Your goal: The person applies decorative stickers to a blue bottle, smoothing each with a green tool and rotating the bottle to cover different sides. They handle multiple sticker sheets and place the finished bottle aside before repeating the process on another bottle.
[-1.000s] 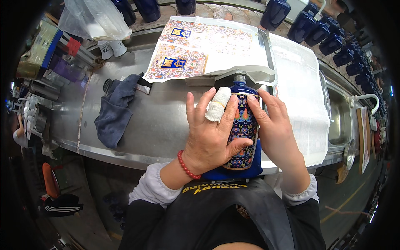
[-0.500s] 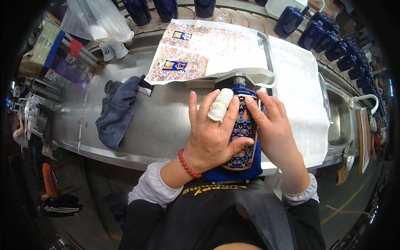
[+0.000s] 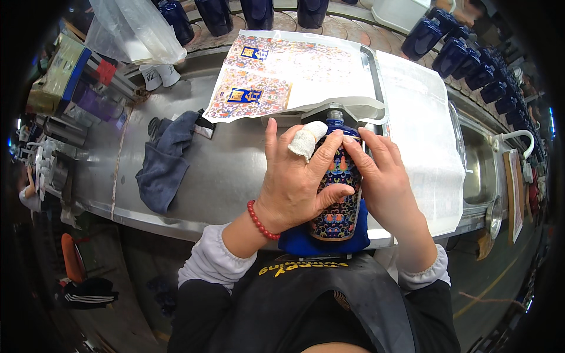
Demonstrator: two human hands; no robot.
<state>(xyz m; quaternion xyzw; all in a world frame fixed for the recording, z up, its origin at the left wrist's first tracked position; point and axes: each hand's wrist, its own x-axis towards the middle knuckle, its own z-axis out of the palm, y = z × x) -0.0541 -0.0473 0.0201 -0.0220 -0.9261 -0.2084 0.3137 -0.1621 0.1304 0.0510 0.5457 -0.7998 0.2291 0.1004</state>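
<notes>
A dark blue glass bottle (image 3: 338, 215) with a colourful floral pattern leans back on a blue cloth pad (image 3: 292, 240), its clear neck (image 3: 335, 115) pointing away from me. My left hand (image 3: 294, 182) steadies the bottle's left side. Its thumb lies across the patterned front and its index fingertip presses near the shoulder. A white wrapping (image 3: 302, 145) covers one finger of that hand, and the other fingers are stretched out. Along the right side rests my right hand (image 3: 385, 179), index fingertip at the pattern's top edge, its other fingers round the bottle's side. The bottle's back is hidden.
Printed floral sheets (image 3: 259, 97) lie beyond the bottle, with white paper (image 3: 421, 147) to the right. A grey-blue cloth (image 3: 165, 162) sits on the metal table (image 3: 226, 170). Plain blue bottles (image 3: 421, 38) line a curved conveyor behind. A sink (image 3: 479, 167) is at the right.
My left hand's wrapped finger has tilted and bent toward the bottle's shoulder. Both index fingertips have shifted slightly along the pattern's top edge. The view has moved a little.
</notes>
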